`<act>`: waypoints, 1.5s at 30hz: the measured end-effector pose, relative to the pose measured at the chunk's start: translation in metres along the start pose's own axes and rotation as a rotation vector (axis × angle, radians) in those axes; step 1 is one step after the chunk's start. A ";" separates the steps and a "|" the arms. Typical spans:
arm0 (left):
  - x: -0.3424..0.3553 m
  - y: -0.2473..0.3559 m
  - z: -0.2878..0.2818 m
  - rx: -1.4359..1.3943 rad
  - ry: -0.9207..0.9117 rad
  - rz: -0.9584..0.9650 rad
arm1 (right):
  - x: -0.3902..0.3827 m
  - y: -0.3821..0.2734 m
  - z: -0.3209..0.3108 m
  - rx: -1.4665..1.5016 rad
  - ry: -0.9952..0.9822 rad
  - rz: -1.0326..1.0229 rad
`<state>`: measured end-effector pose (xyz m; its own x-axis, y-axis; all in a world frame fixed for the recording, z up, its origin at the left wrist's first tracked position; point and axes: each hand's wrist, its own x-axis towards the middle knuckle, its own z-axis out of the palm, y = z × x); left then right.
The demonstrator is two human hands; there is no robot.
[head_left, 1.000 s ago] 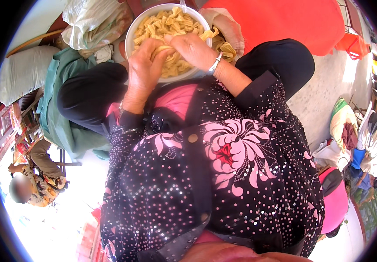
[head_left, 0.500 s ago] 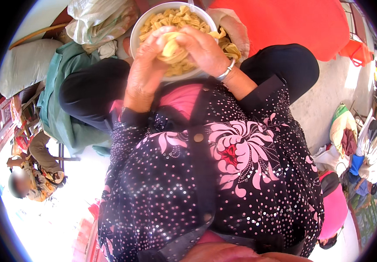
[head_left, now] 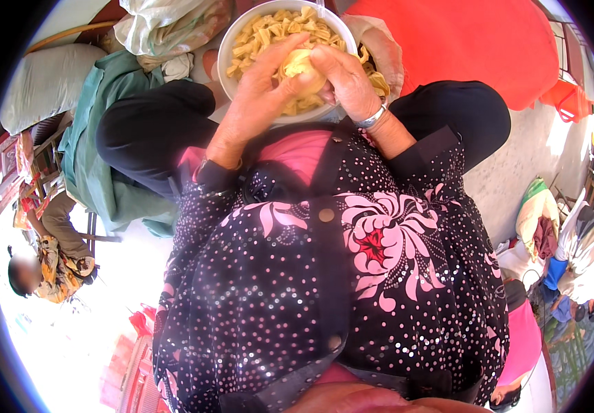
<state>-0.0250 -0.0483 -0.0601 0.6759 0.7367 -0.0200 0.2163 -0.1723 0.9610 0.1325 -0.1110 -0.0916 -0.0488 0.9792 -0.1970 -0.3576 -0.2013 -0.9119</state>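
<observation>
A round white bowl (head_left: 231, 41) full of pale yellow pieces (head_left: 269, 31) rests on my lap, between my knees in black trousers. Over the bowl my left hand (head_left: 259, 86) and my right hand (head_left: 342, 76) press together on one pale yellow lump (head_left: 302, 65). My left fingers wrap it from the left and above, my right fingers from the right. A metal bangle (head_left: 374, 117) sits on my right wrist. More yellow pieces lie in a thin plastic bag (head_left: 383, 48) just right of the bowl.
A crumpled pale bag (head_left: 166, 27) and a grey pillow (head_left: 46, 82) lie at the upper left, with green cloth (head_left: 97, 158) beside my left knee. A red sheet (head_left: 462, 41) spreads at the upper right. Another person (head_left: 49, 255) sits at far left. Piled bags (head_left: 565, 241) at the right.
Both hands came up out of the loose pieces and closed together around one lump, holding it above the bowl. The view shifted slightly.
</observation>
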 end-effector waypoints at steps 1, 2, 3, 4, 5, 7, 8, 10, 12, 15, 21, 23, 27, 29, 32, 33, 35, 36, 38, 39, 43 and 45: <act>0.000 0.003 0.002 -0.020 -0.001 -0.021 | 0.000 0.000 0.000 -0.005 -0.003 -0.016; -0.001 0.004 0.004 -0.041 0.000 -0.042 | 0.000 0.001 0.001 -0.012 -0.003 -0.010; -0.001 0.001 0.006 -0.071 0.018 -0.048 | 0.000 0.003 0.001 -0.018 -0.003 -0.003; -0.001 -0.005 0.009 -0.102 0.037 -0.054 | -0.001 0.004 0.002 -0.025 -0.003 0.003; 0.000 -0.006 0.011 -0.133 0.054 -0.061 | -0.001 0.003 0.003 -0.069 0.003 -0.023; 0.000 -0.001 0.012 -0.122 0.043 -0.155 | 0.000 0.000 0.004 -0.155 0.014 -0.075; 0.000 0.001 0.012 -0.117 0.039 -0.201 | 0.000 0.001 0.005 -0.190 0.036 -0.090; -0.003 -0.012 0.013 -0.224 0.071 -0.230 | 0.001 0.006 0.006 -0.264 0.082 -0.135; -0.002 -0.008 0.012 -0.257 0.064 -0.276 | 0.003 0.011 0.002 -0.349 0.147 -0.203; -0.004 0.000 0.008 -0.409 0.007 -0.345 | 0.000 0.004 0.003 -0.368 0.180 -0.181; -0.002 -0.016 0.009 -1.140 -0.243 -0.367 | -0.006 0.012 -0.007 -0.301 0.159 -0.162; -0.002 -0.020 0.014 -1.323 -0.223 -0.438 | -0.009 0.010 -0.005 -0.231 0.176 -0.152; 0.001 -0.023 0.015 -1.511 -0.322 -0.394 | -0.018 0.002 -0.005 -0.175 0.240 -0.108; 0.004 -0.027 0.017 -1.595 -0.373 -0.330 | -0.022 0.005 -0.013 -0.220 0.272 -0.138; 0.003 -0.020 0.013 -1.593 -0.275 -0.367 | -0.029 0.006 -0.022 -0.237 0.296 -0.173; 0.003 -0.020 0.010 -1.608 -0.266 -0.352 | -0.030 0.005 -0.024 -0.268 0.327 -0.181; 0.003 -0.022 0.003 -1.639 -0.250 -0.318 | -0.032 0.004 -0.028 -0.332 0.389 -0.198; 0.004 -0.028 0.001 -1.666 -0.287 -0.273 | -0.034 0.004 -0.029 -0.307 0.405 -0.196; 0.002 -0.029 -0.003 -1.603 -0.211 -0.316 | -0.032 0.008 -0.032 -0.412 0.306 -0.220; 0.002 -0.030 -0.004 -1.571 -0.174 -0.337 | -0.030 0.010 -0.034 -0.464 0.257 -0.232; 0.003 -0.023 -0.002 -1.205 -0.020 -0.345 | -0.023 0.014 -0.031 -0.638 0.207 -0.257; 0.003 -0.012 0.004 -0.955 0.084 -0.397 | -0.025 0.016 -0.033 -0.648 0.220 -0.127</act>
<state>-0.0226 -0.0466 -0.0726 0.6186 0.6767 -0.3993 -0.2602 0.6559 0.7085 0.1585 -0.1395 -0.1134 0.1710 0.9820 -0.0804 0.2836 -0.1272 -0.9505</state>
